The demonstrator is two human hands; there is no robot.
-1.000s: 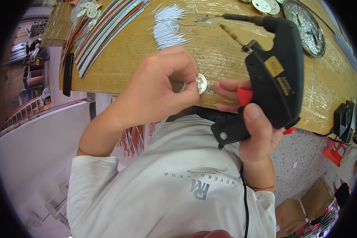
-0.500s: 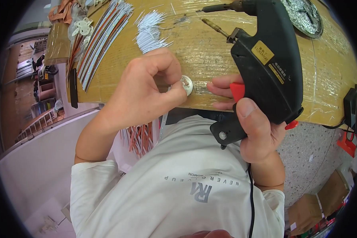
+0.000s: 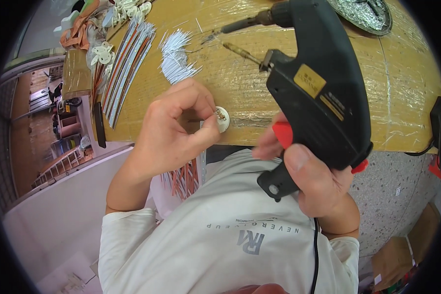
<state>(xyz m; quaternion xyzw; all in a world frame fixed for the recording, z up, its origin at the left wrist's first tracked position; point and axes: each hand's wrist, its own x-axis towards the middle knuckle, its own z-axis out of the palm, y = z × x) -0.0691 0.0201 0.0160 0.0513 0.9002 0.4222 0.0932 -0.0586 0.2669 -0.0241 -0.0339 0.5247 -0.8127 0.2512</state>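
Observation:
Between the thumb and forefinger of my left hand point(image 3: 179, 125) is the edge of a small round white disc point(image 3: 223, 120) with brassy metal bits on its face. It is at the table's near edge. My right hand point(image 3: 318, 181) grips the handle of a black soldering gun point(image 3: 323, 93) with a red trigger. Its thumb lies over the handle; the other fingers, partly hidden and blurred, are by the trigger. The gun's dark tip and brass-coloured feed tube point(image 3: 242, 53) point left over the table, apart from the disc.
Ahead of my left hand lies a pile of short white wires point(image 3: 177, 58). Further left are long LED strips point(image 3: 132, 68) and white plastic pieces point(image 3: 103, 53). A round dish of silvery scraps point(image 3: 365, 14) stands far right. Below the table edge, a bin holds orange-and-white strips point(image 3: 181, 179).
The view has shifted a little. The soldering gun has come slightly left, closer to the disc, and my right fingers have dropped nearer the table edge. My left hand still pinches the disc.

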